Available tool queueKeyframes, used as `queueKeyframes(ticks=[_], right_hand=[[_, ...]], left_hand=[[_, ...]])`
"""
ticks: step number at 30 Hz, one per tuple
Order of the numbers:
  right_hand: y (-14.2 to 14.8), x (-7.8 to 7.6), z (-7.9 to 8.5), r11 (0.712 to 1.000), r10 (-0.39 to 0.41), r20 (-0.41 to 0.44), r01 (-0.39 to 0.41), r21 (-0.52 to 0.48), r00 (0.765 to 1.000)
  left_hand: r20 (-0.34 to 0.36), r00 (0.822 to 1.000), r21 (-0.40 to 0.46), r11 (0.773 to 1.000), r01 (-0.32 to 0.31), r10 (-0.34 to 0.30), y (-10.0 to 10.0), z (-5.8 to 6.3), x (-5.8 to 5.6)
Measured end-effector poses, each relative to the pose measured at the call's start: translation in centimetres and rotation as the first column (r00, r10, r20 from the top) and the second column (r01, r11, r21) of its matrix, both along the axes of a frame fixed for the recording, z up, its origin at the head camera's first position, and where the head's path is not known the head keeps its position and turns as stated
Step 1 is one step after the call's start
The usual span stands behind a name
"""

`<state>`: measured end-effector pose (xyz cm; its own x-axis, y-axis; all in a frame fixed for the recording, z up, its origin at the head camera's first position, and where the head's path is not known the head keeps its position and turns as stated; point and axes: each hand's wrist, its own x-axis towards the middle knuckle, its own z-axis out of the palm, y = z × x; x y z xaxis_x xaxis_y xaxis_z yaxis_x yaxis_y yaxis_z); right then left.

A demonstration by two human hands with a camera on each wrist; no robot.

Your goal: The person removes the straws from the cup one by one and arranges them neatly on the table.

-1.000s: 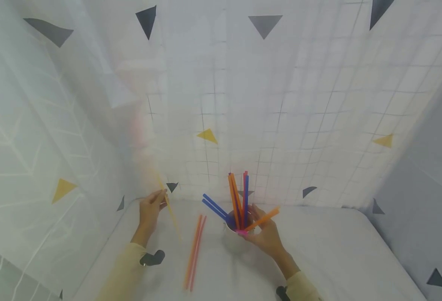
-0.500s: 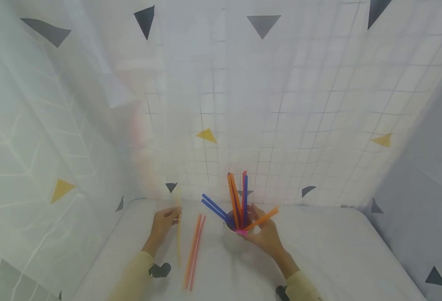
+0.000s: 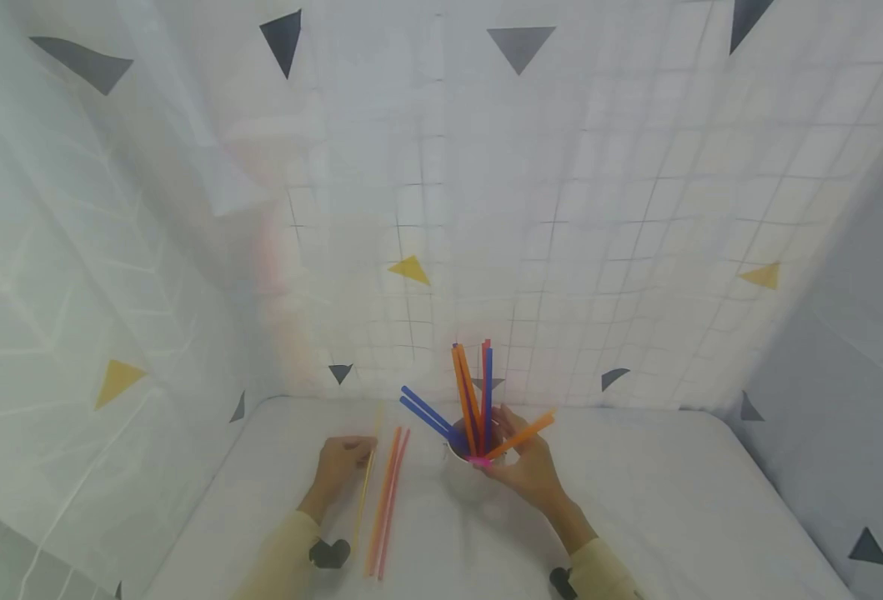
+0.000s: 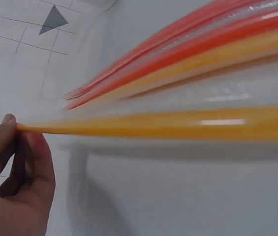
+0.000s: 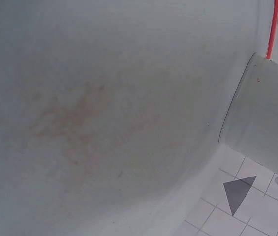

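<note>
- Pale backdrop cloth (image 3: pixel 471 150) with grid lines and scattered gray and yellow triangles, rising behind the work.
- White-covered table (image 3: pixel 681 500), below the cloth.
- Pale yellow sleeves (image 3: pixel 279 558), on both arms.
- Right hand (image 3: pixel 527 475), reaching round the mug's right side; it grips the mug, thumb at the near rim and fingers partly hidden behind the straws.
- Left hand (image 3: pixel 345 465), left of the loose straws; thumb and fingers pinch one straw near its far end.
- White mug (image 3: pixel 471 485), standing on the table with straws inside.
- Yellow-orange drinking straw (image 4: pixel 202 125), in the left hand, just beside the loose pair and apart from it.
- Loose orange straw (image 3: pixel 384 500) and red straw (image 3: pixel 394 502), lying side by side between left hand and mug.
- In the mug: two blue straws (image 3: pixel 428 409) leaning left; orange straws (image 3: pixel 461 383), a red one and another blue one nearly upright; orange leaning right, toward the right hand.
</note>
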<state>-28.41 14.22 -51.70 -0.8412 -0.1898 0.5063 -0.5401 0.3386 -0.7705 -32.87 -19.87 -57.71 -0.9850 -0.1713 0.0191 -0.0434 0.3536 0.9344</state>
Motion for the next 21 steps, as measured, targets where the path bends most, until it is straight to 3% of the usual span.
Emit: queueKeyframes(ticks=[2,10,14,21], right_hand=[[0.1,-0.4,-0.7,1.0,-0.005,-0.011,0.005,0.005,1.0],[0.7,-1.5,-2.5,1.0,0.024,-0.01,-0.024,0.01,1.0],[0.5,-1.1,-1.9,1.0,0.021,-0.035,-0.02,0.01,0.999],[0.1,0.4,0.5,0.999,0.041,-0.028,-0.041,0.014,0.999]], left_hand=[[0.007,1.0,-0.062,0.998,0.0,0.0,0.2,-0.1,0.1],[0.002,1.0,-0.144,0.99,0.001,0.0,0.4,-0.8,0.1],[0.004,1.0,-0.189,0.982,-0.003,0.003,0.2,-1.1,0.0],[0.033,0.999,-0.168,0.986,-0.002,0.008,0.3,-1.4,0.1]])
